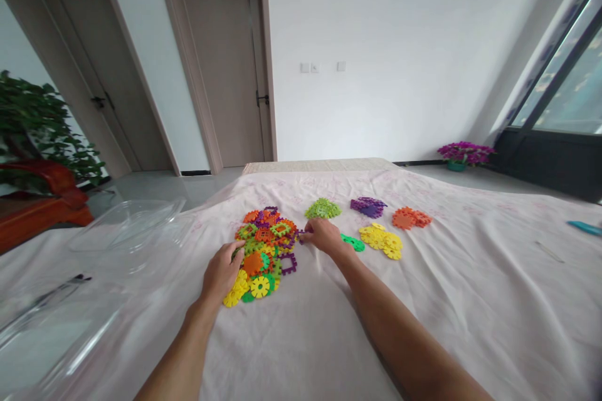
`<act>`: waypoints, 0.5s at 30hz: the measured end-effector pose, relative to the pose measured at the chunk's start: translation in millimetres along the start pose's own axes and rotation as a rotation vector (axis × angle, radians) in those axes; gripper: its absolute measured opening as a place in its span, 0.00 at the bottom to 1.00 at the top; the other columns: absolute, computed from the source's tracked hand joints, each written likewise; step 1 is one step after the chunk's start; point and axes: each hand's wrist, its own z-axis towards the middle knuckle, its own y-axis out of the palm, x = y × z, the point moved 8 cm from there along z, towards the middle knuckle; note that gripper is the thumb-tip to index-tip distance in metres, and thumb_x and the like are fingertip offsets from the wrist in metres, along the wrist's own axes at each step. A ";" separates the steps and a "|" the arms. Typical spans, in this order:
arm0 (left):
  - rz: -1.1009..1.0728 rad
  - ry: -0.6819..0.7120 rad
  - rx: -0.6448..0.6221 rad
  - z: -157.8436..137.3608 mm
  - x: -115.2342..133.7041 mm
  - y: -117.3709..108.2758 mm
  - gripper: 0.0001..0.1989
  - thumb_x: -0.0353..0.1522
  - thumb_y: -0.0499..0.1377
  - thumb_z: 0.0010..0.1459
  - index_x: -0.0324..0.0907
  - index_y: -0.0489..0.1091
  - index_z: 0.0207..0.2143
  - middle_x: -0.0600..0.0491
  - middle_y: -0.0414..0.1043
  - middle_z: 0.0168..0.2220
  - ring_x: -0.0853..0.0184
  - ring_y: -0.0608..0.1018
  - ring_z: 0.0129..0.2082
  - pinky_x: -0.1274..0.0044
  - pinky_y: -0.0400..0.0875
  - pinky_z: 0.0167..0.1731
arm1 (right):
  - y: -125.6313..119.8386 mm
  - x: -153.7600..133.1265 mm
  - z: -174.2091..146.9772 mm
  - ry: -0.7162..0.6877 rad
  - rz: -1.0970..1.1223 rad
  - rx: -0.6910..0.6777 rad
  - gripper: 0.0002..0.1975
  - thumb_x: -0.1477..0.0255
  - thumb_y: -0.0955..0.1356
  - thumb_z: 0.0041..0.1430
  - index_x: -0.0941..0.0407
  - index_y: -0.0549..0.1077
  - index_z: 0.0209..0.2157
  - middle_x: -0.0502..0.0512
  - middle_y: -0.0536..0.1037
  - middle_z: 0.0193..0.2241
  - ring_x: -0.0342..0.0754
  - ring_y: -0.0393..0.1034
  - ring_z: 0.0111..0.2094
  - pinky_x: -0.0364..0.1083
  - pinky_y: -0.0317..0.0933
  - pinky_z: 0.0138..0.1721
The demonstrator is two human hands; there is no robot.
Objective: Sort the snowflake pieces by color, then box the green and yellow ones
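Observation:
A mixed pile of plastic building pieces (264, 235) lies on the cloth before me, with orange, purple, green and yellow squares and notched discs. My left hand (224, 269) rests against the pile's left side, its fingers curved and a little apart; the fingertips partly vanish among the pieces. At the pile's right edge, my right hand (324, 236) pinches a purple square piece (301, 236), mostly hidden by the fingers. Beyond it are single-colour heaps: light green squares (322, 208), purple squares (369, 206), orange pieces (411, 218), yellow discs (382, 240) and green discs (353, 242).
Clear plastic containers (126, 225) stand at the left on the pale tablecloth (301, 332). A blue object (585, 227) lies at the far right edge. A wooden armrest (51, 178) and a leafy plant (37, 131) are at the left.

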 end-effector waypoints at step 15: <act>0.001 -0.021 -0.019 -0.1 -0.7 0.5 0.21 0.41 0.48 0.62 0.44 0.72 0.51 0.49 0.73 0.54 0.61 0.74 0.55 0.69 0.64 0.58 | -62.5 124.0 3.4 0.326 0.371 0.325 0.11 0.71 0.65 0.52 0.59 0.79 0.29 0.51 0.77 0.19 0.42 0.72 0.22 0.38 0.60 0.28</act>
